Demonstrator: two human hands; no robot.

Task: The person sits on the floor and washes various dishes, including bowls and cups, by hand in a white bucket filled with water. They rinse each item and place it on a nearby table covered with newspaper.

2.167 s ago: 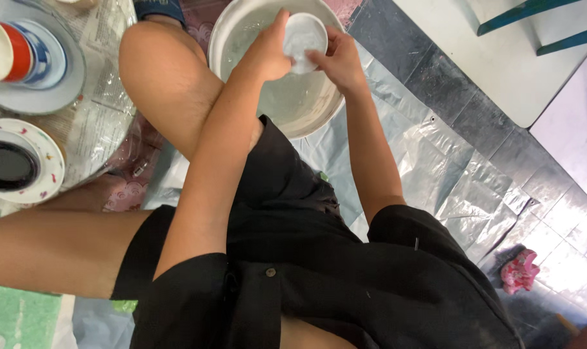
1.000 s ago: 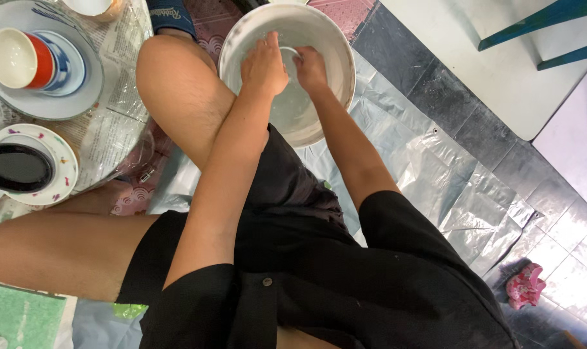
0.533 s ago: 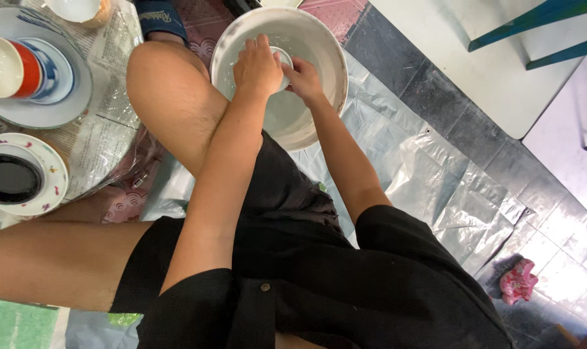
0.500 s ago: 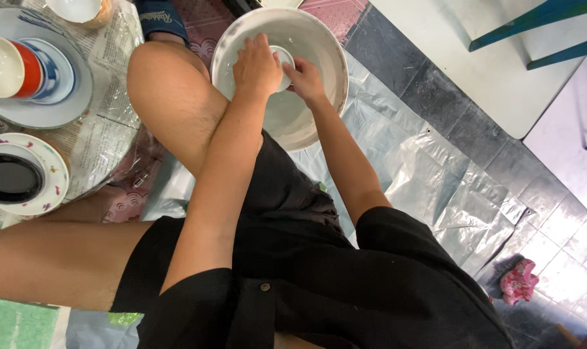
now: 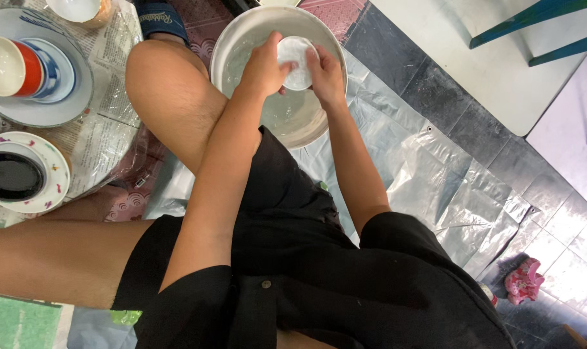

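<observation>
Left hand: the left hand (image 5: pixel 262 64) was closed around the near-left edge of a small white dish (image 5: pixel 297 61), fingers curled over its rim, thumb side up.
Right hand: the right hand (image 5: pixel 324 72) gripped the same dish from the other side, at about three o'clock of it, fingertips pressed on its face.
Small white dish: it was held between both hands, tilted, just above the water, over the middle of the basin.
Basin: a big pale round basin (image 5: pixel 238 35) sat on the floor at twelve o'clock from the person, with cloudy water in it.
Legs: a bare knee (image 5: pixel 167 90) rose at ten o'clock, just beside the basin's left wall; black shorts (image 5: pixel 287 258) filled the foreground.
Floor cover: a silvery plastic sheet (image 5: pixel 429 181) lay crumpled under the basin and ran off toward four o'clock.
Stacked crockery: at nine to ten o'clock, on newspaper, a red-and-white cup (image 5: pixel 12 64) stood on blue-rimmed plates; below it a patterned plate (image 5: pixel 48 171) carried a black dish (image 5: pixel 9 176).
Far corner: a pink cloth (image 5: pixel 523 281) lay at four o'clock, well apart from the hands.
</observation>
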